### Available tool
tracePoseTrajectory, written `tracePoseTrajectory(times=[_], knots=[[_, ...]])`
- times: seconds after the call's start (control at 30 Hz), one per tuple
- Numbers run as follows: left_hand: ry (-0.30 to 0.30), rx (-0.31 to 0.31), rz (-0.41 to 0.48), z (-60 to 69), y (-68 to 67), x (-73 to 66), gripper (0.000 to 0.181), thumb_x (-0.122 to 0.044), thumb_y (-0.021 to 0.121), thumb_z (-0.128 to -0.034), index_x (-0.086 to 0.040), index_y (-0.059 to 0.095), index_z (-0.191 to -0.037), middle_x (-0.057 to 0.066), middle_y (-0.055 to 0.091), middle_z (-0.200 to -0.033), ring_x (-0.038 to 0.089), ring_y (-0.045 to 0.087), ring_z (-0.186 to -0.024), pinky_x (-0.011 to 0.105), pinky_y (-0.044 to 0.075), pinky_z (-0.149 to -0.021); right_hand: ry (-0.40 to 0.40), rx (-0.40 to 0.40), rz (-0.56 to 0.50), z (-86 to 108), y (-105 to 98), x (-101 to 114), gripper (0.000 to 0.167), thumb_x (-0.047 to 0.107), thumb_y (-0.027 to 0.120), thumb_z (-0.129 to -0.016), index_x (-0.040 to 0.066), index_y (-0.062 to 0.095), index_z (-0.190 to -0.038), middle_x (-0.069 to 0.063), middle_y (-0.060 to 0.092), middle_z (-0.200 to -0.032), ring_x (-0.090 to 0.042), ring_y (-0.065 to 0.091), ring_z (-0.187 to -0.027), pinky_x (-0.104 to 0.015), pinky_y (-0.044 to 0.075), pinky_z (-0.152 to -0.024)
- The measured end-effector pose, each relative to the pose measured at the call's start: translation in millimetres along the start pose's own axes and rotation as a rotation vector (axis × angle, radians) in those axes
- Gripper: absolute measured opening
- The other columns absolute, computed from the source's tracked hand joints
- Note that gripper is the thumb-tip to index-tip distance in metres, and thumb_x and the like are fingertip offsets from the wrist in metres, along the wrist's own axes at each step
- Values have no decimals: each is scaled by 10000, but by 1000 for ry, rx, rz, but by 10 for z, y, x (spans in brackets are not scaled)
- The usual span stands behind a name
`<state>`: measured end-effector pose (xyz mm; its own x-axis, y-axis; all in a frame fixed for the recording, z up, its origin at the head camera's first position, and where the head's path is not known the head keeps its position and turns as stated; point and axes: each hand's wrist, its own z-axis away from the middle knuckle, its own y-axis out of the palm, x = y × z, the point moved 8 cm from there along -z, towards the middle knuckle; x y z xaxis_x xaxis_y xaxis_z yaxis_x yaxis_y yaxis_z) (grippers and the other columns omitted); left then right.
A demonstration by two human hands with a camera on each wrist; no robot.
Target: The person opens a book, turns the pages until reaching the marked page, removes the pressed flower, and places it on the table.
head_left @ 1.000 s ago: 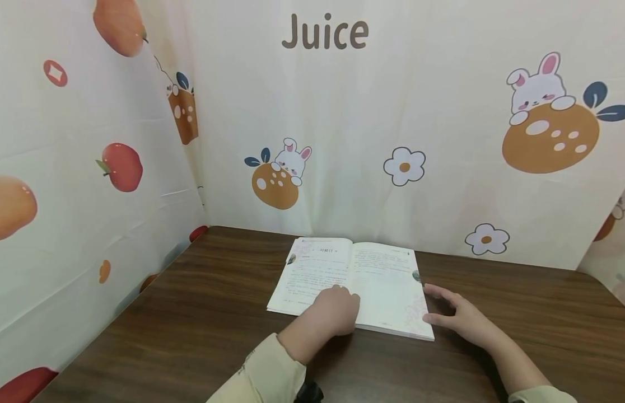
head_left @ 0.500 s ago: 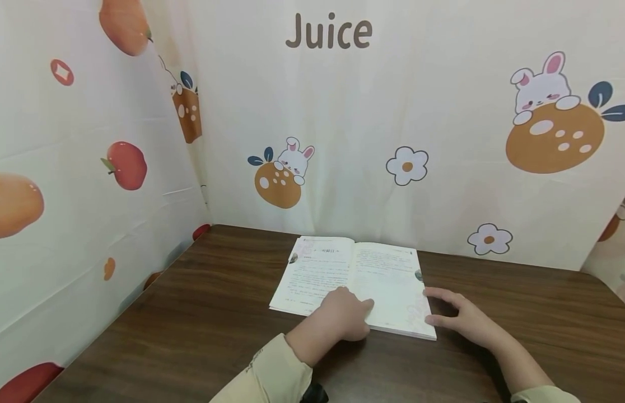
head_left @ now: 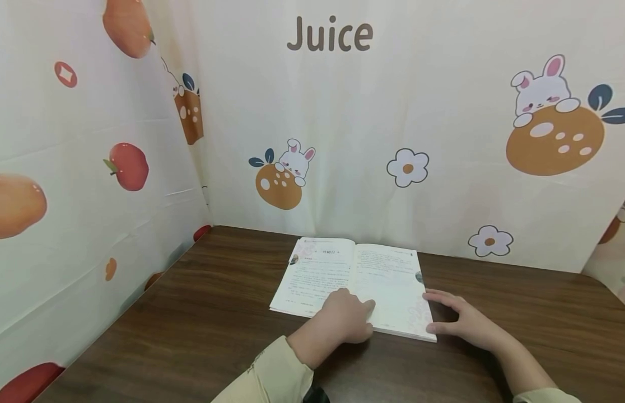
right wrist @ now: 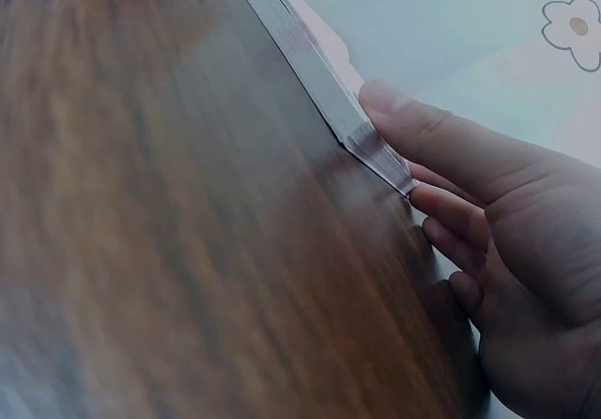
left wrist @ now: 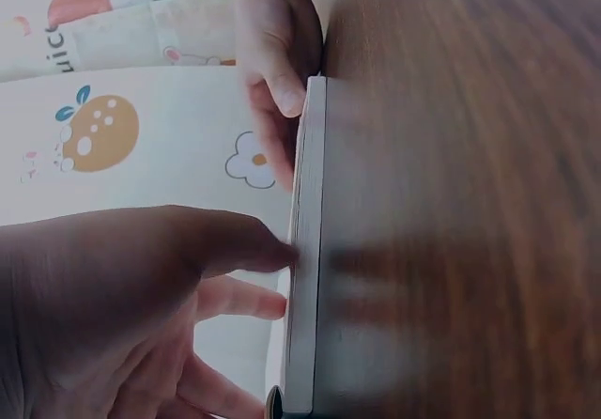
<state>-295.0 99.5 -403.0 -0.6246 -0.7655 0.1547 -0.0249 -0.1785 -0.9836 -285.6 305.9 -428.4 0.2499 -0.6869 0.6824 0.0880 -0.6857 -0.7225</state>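
Observation:
An open book (head_left: 388, 285) lies flat on the table, its printed pages facing up. My left hand (head_left: 345, 319) rests over the lower middle of the book, thumb and fingers extended; in the left wrist view this hand (left wrist: 122, 297) has its thumb at the book's near edge (left wrist: 305, 250) and its fingers over the page. At the book's right side is my right hand (head_left: 471, 322), fingers apart, touching the edge. Seen from the right wrist, the thumb of that hand (right wrist: 526, 222) lies on the book's corner (right wrist: 362, 137), with the other fingers beside the edge.
Dark wood-grain table (head_left: 191, 313) surrounds the book. Behind it hangs a pale curtain (head_left: 353, 123) printed with fruit, rabbits, flowers and the word "Juice". Another printed curtain (head_left: 80, 224) runs along the left side.
My left hand has shifted slightly right over the book, with a digit now stretched out over the right page. The right thumb has moved a little nearer the lower right corner and onto the page.

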Motion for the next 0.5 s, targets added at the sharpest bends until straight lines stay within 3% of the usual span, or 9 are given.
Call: tracePoseTrajectory(times=[0.2, 0.5], knots=[[13, -15, -42, -10, -6, 0, 530, -660, 499, -810, -270, 587, -1159, 10, 641, -772, 186, 557, -748, 310, 445, -695, 20, -7, 18, -14, 1, -27, 610, 310, 753, -748, 95, 535, -1275, -208, 404, -1371, -444, 251, -1256, -667, 214, -897], [32, -47, -49, -15, -31, -4, 506, -690, 489, -784, -257, 614, -1016, -11, 605, -669, 158, 512, -619, 295, 433, -625, 49, -57, 41, -20, -19, -29, 564, 335, 742, -762, 111, 560, -1247, -188, 439, -1347, -428, 285, -1246, -655, 242, -897]])
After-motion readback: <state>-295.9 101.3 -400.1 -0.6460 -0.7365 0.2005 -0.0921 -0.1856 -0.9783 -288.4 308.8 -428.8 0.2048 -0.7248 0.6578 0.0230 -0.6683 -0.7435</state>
